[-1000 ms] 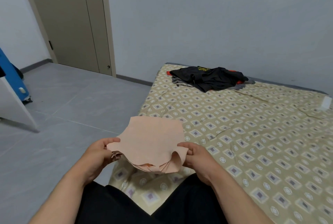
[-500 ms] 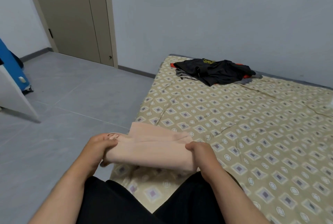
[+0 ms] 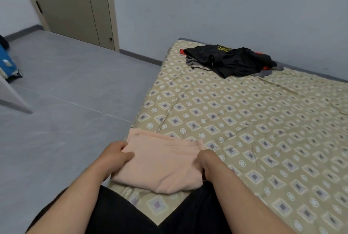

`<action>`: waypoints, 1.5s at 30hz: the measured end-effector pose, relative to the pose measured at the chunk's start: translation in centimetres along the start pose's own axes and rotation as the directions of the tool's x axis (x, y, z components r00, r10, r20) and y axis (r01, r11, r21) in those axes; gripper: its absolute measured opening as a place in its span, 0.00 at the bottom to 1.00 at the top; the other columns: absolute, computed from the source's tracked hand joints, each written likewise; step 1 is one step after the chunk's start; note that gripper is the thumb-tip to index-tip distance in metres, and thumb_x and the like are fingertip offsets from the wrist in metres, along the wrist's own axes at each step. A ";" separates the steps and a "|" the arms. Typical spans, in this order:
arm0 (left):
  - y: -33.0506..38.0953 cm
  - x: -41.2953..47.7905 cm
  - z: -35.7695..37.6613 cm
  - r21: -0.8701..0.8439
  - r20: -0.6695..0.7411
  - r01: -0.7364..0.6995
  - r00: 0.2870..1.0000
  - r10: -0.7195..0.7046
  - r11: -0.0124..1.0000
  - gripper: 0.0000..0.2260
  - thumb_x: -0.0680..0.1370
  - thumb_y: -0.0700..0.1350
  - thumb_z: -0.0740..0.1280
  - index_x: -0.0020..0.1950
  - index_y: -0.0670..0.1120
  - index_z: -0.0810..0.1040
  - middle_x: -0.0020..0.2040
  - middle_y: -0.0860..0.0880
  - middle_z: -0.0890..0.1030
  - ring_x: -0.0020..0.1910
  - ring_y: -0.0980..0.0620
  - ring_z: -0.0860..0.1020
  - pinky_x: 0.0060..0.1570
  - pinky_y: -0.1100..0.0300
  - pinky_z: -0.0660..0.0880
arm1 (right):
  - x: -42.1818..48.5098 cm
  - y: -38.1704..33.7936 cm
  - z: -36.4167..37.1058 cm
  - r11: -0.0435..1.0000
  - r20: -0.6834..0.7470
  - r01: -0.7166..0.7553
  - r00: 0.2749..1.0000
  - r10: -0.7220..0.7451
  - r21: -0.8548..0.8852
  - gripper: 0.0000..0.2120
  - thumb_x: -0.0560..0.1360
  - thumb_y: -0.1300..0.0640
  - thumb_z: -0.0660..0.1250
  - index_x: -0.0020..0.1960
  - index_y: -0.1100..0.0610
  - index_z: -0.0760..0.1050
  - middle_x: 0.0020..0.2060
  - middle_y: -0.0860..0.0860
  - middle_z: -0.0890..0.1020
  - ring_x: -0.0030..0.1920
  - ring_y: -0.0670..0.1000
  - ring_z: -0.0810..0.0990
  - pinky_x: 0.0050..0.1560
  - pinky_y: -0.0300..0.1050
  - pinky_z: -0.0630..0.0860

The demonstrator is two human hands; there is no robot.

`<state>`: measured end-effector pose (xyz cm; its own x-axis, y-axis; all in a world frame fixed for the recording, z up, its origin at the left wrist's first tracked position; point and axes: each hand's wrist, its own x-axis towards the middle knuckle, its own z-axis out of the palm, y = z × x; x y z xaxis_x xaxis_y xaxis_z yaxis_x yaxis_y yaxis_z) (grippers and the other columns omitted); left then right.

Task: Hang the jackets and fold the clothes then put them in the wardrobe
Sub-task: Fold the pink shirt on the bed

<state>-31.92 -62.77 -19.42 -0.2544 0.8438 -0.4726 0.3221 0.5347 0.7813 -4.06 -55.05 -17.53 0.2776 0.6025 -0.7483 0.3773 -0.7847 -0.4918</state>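
A peach-coloured garment (image 3: 160,164) lies folded on the near corner of the bed (image 3: 263,130), which has a patterned beige cover. My left hand (image 3: 114,155) grips its left edge, thumb on top. My right hand (image 3: 205,162) holds its right edge with the fingers curled under the cloth. A heap of dark clothes (image 3: 231,60), with bits of red and grey showing, sits at the far corner of the bed by the wall.
Grey tiled floor (image 3: 66,102) stretches to the left of the bed. A beige door (image 3: 71,6) stands in the far wall. A blue object (image 3: 7,64) and a white panel (image 3: 11,94) are at the left edge.
The peach garment was held up in the air, then folded over and lowered onto the bed corner. Both hands came down with it and keep hold of its edges.
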 end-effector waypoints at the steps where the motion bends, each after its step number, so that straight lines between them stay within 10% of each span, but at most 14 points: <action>1: 0.1 0.5 0.3 0.009 -0.068 -0.029 0.997 0.030 1.000 0.03 0.75 0.39 0.70 0.42 0.42 0.77 0.39 0.46 0.79 0.36 0.49 0.75 0.36 0.57 0.68 | 0.2 0.1 0.2 1.000 -0.005 0.020 1.000 -0.020 -0.004 0.10 0.77 0.69 0.53 0.50 0.63 0.72 0.43 0.58 0.74 0.41 0.56 0.72 0.45 0.50 0.72; 7: 0.0 2.2 1.2 -0.051 -0.306 -0.060 0.951 0.042 0.997 0.04 0.76 0.36 0.65 0.42 0.37 0.76 0.37 0.45 0.74 0.38 0.49 0.70 0.34 0.55 0.63 | 1.6 0.3 0.5 0.944 -0.148 0.239 0.949 -0.277 -0.229 0.20 0.85 0.52 0.52 0.69 0.63 0.70 0.65 0.60 0.76 0.64 0.61 0.74 0.57 0.46 0.68; 13: -0.5 1.8 0.9 -0.101 -0.144 0.134 0.978 -0.148 0.986 0.15 0.79 0.53 0.67 0.47 0.40 0.77 0.47 0.44 0.80 0.48 0.43 0.78 0.42 0.54 0.70 | 0.8 0.3 1.7 0.940 -0.164 0.078 0.976 -0.139 -0.333 0.35 0.79 0.38 0.57 0.76 0.60 0.60 0.68 0.59 0.73 0.66 0.61 0.73 0.64 0.52 0.70; 20: -0.8 0.9 0.4 -0.316 -0.007 0.163 0.985 -0.174 0.935 0.04 0.77 0.42 0.70 0.50 0.46 0.77 0.49 0.46 0.83 0.48 0.46 0.80 0.43 0.55 0.75 | -0.7 0.6 1.0 0.970 0.239 0.240 0.940 -0.244 0.048 0.30 0.69 0.63 0.67 0.69 0.51 0.64 0.57 0.53 0.75 0.55 0.57 0.77 0.54 0.53 0.78; 24: -1.0 0.7 -0.2 -0.516 -0.099 0.087 0.982 -0.160 0.852 0.12 0.78 0.40 0.69 0.61 0.43 0.76 0.55 0.44 0.82 0.53 0.43 0.80 0.56 0.47 0.77 | -1.8 0.4 0.9 0.834 0.017 0.534 0.841 -0.541 0.136 0.19 0.73 0.67 0.64 0.55 0.45 0.75 0.53 0.50 0.81 0.50 0.53 0.80 0.45 0.45 0.76; 29: -2.2 0.3 0.3 -0.321 0.026 0.282 0.957 -0.289 0.904 0.20 0.76 0.47 0.73 0.63 0.40 0.74 0.58 0.43 0.80 0.54 0.44 0.79 0.49 0.53 0.75 | -1.8 0.8 0.7 0.955 0.043 0.245 0.969 -0.241 -0.166 0.17 0.77 0.66 0.64 0.65 0.65 0.74 0.60 0.61 0.80 0.48 0.54 0.76 0.47 0.45 0.75; 33: -2.0 -0.1 0.2 -0.294 0.129 0.392 0.920 -0.370 0.872 0.21 0.75 0.49 0.74 0.64 0.44 0.73 0.56 0.44 0.80 0.52 0.44 0.79 0.44 0.55 0.76 | -2.6 0.6 0.7 0.945 0.099 0.222 0.974 -0.204 -0.241 0.24 0.74 0.64 0.65 0.70 0.62 0.68 0.63 0.59 0.76 0.56 0.57 0.76 0.54 0.49 0.77; 39: -1.7 -1.0 0.2 -0.207 0.256 0.448 0.883 -0.394 0.870 0.18 0.75 0.49 0.74 0.60 0.43 0.74 0.41 0.45 0.79 0.32 0.49 0.76 0.26 0.64 0.68 | -2.8 1.0 0.5 0.977 0.372 0.204 0.904 -0.210 0.056 0.31 0.74 0.67 0.66 0.69 0.43 0.63 0.61 0.52 0.76 0.57 0.62 0.79 0.49 0.64 0.81; 42: -1.3 -0.6 0.5 -0.392 0.091 0.288 0.957 -0.275 0.874 0.18 0.77 0.45 0.72 0.64 0.42 0.74 0.52 0.44 0.82 0.47 0.44 0.81 0.43 0.53 0.79 | -3.1 1.1 1.0 0.895 0.287 0.383 0.852 -0.437 0.228 0.29 0.73 0.70 0.67 0.69 0.51 0.69 0.60 0.52 0.80 0.58 0.58 0.81 0.58 0.61 0.79; 45: -0.9 -0.9 0.5 -0.535 0.047 0.257 0.960 -0.276 0.805 0.12 0.80 0.44 0.69 0.62 0.46 0.73 0.54 0.45 0.80 0.48 0.43 0.81 0.32 0.52 0.81 | -3.4 1.3 1.2 0.937 0.280 0.289 0.900 -0.335 0.194 0.16 0.74 0.69 0.67 0.61 0.59 0.75 0.53 0.57 0.83 0.49 0.56 0.83 0.55 0.55 0.81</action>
<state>-31.58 -64.00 -19.93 -0.2902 0.6649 -0.6883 -0.2939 0.6225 0.7253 -5.58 -58.27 -16.17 -0.1237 0.7643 -0.6328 0.2625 -0.5898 -0.7637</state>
